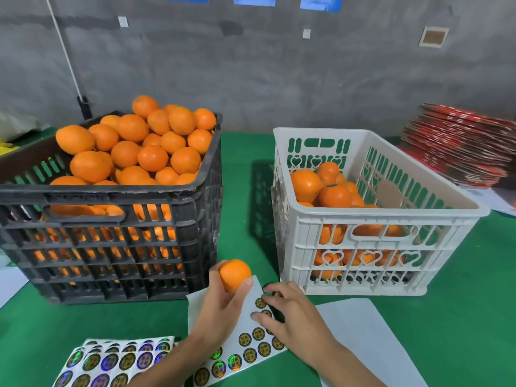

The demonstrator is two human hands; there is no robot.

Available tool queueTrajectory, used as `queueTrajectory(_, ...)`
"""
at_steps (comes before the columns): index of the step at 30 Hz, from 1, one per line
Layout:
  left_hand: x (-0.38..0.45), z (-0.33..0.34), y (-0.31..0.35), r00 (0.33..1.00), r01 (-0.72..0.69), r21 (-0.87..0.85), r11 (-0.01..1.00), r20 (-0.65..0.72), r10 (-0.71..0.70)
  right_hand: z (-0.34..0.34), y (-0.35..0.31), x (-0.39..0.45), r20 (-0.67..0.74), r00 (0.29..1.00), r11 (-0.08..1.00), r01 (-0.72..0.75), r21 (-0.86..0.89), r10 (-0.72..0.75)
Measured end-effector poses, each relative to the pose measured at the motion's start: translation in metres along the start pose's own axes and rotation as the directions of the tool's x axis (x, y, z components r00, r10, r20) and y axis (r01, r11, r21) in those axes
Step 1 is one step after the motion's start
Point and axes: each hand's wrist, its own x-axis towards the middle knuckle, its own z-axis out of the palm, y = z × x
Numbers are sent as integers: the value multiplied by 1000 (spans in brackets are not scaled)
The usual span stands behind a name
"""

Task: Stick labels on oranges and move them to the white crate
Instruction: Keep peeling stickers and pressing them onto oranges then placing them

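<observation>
Spare label sheets (111, 364): fanned at the near edge of the green table (460, 317), just left of the forearms, likely kept there for quick swapping; cut off by the bottom of the view.
Label sheet in use (251, 344): flat under both hands, partly emptied toward its far end; print on the round holographic labels too small to read.
Blank backing sheet (363, 331): lying to the right, bare of stickers, probably used up.
Right hand (290, 317): resting on the sheet in use, fingers curled, fingertips at a label near the bare end, seemingly picking at its edge; whether a label is already lifted or pinched, cannot tell.
Left hand (220, 305): curled around one orange (235, 275), held just above the sheet and close to the other hand, presumably so the label has a short trip.
Orange in hand: no label visible on the exposed side; rest hidden by palm and fingers.
Black crate (111, 236): behind on the left, heaped above its rim with oranges (131, 146), apparently the unlabelled supply.
White crate (377, 247): behind on the right, partly filled, plenty of room left; labels on its fruit not discernible.
Red stacked cartons (460, 149): far right against the grey wall, cropped by the frame edge.
</observation>
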Motion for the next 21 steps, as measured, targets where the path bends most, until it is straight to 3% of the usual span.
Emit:
queueTrajectory(6,1,1,-1,1000,-1,-23,1000,-8,1,5,-6,10,-62,997,997,-42,-59,38)
queueTrajectory(13,2,3,-5,998,-36,39,999,-41,38,7,-14,10,-135,989,975,32,-218,-63)
queueTrajectory(21,2,1,-6,998,-62,83,995,-21,64,4,-10,9,-35,999,988,-1,-157,-4)
